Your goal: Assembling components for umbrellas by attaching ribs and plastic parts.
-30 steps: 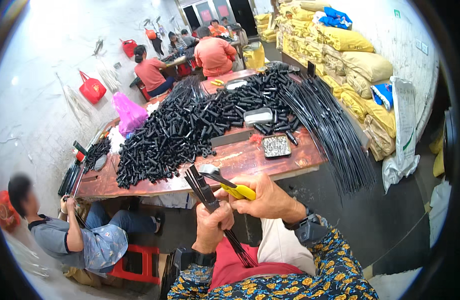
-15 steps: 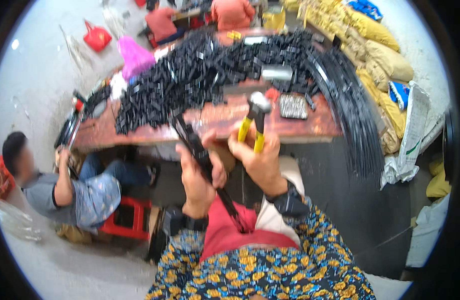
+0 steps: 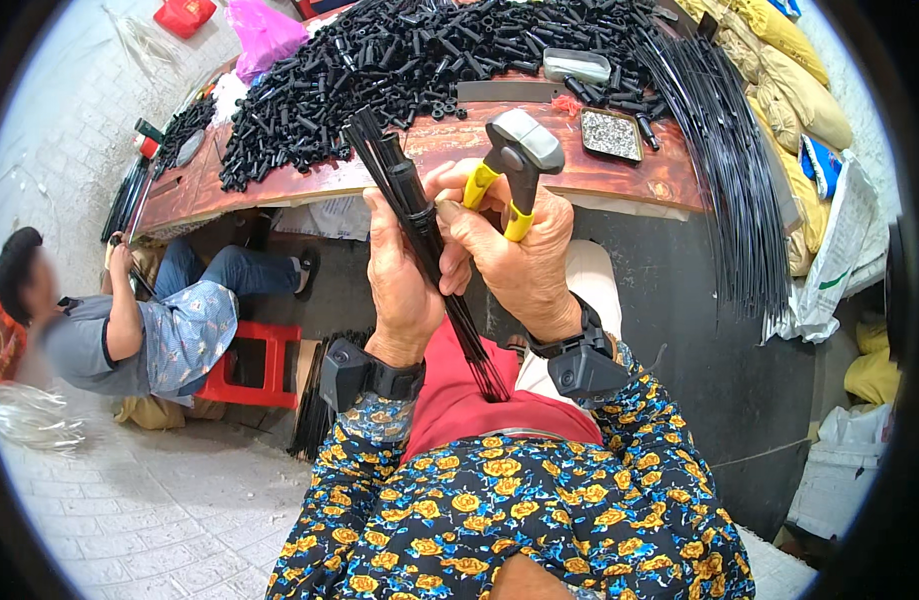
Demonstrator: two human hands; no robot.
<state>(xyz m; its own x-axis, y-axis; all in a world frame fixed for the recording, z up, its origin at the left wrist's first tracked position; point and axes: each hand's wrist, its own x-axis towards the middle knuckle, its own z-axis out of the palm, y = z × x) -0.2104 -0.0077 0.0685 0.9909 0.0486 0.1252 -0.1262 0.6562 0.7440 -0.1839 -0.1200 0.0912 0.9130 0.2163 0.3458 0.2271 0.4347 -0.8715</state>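
In front of the wooden table (image 3: 639,185), your left hand (image 3: 404,285) is closed around the bundle of thin black rods (image 3: 467,345); your right (image 3: 527,255) grips yellow-handled end-cutting pincers (image 3: 524,145). Best brace the bundle firmly, with the pincers' head angled clear of your fingers.

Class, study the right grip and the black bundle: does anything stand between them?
Nothing visible does. The right grip sits close beside the bundle; whether they touch is unclear. The pliers it holds point upward, their head to the bundle's right.
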